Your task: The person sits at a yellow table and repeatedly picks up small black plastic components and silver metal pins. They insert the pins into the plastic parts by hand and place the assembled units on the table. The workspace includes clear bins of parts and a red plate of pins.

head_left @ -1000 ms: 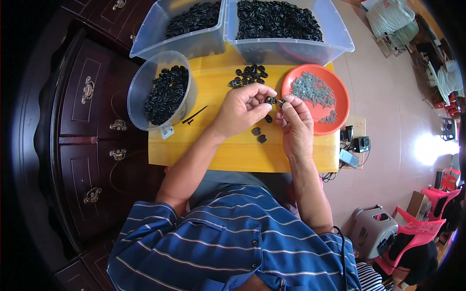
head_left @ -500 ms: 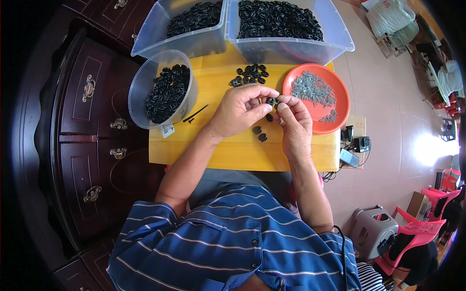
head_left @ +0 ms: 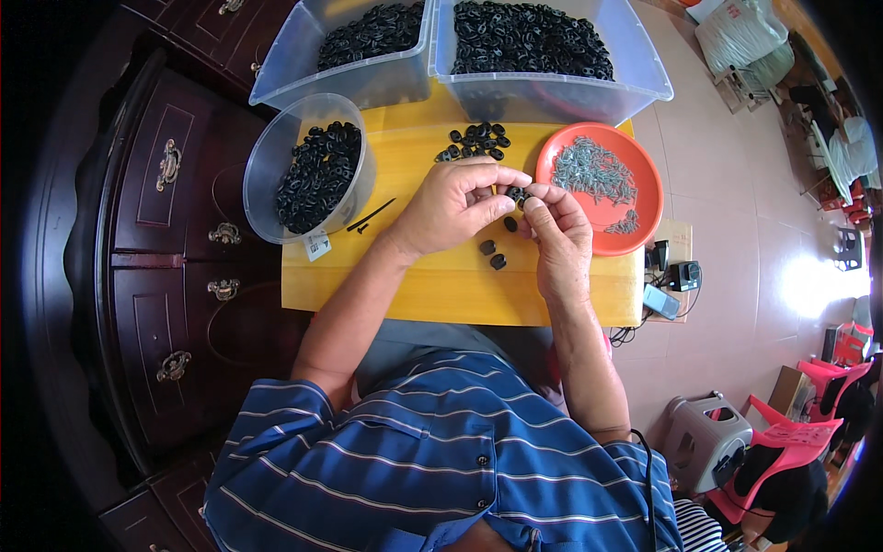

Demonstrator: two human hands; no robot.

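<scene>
Over the yellow table [head_left: 395,285], my left hand [head_left: 452,204] and my right hand [head_left: 559,230] meet fingertip to fingertip. Between them is a small black plastic piece with holes [head_left: 516,194], pinched by both hands and partly covered by the fingers. Just below lie a few loose black parts [head_left: 498,261]. Beyond my left hand sits a loose group of black oval pieces [head_left: 480,138]. The orange-red plate [head_left: 602,243] beside my right hand carries many thin silvery metal pins or springs [head_left: 589,170], too small to tell which.
Two clear bins [head_left: 552,97] full of black pieces stand at the back. A round clear tub [head_left: 260,184] of similar pieces is at the left, near a thin black tool [head_left: 371,214]. Dark wooden drawers [head_left: 152,322] flank the left; a grey stool [head_left: 704,437] stands at the right.
My fingers have shifted very slightly around the black piece. Both hands stay in nearly the same place, and the things on the table have not moved.
</scene>
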